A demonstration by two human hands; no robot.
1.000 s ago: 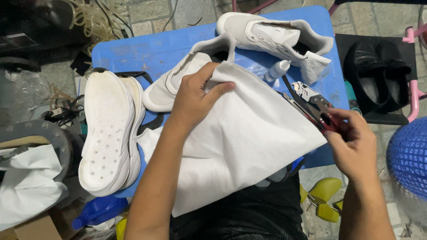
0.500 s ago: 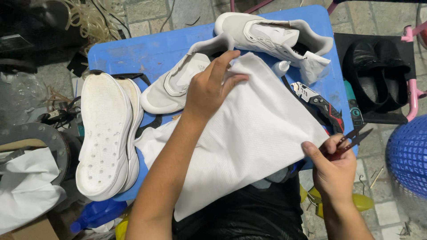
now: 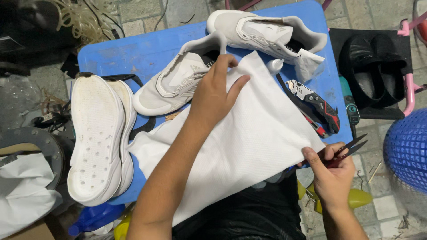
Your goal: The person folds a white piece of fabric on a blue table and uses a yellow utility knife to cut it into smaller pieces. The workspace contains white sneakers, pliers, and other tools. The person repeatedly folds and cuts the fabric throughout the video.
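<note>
I'm watching the left hand (image 3: 213, 95) pressing flat, fingers spread, on the white fabric sheet (image 3: 249, 142) that's lying mid-table and draping toward 6 o'clock. It's looking soft, floppy and lightly textured, so I'd grab it by an edge. The right hand (image 3: 331, 175) at 4 o'clock is pinching small black snips (image 3: 349, 149) at the corner. White sneakers (image 3: 178, 82) are sitting at 12.

Under me a grey tiled floor (image 3: 187, 11), a blue table (image 3: 129, 49), a pink-framed black stool (image 3: 407, 58) at my right.
</note>
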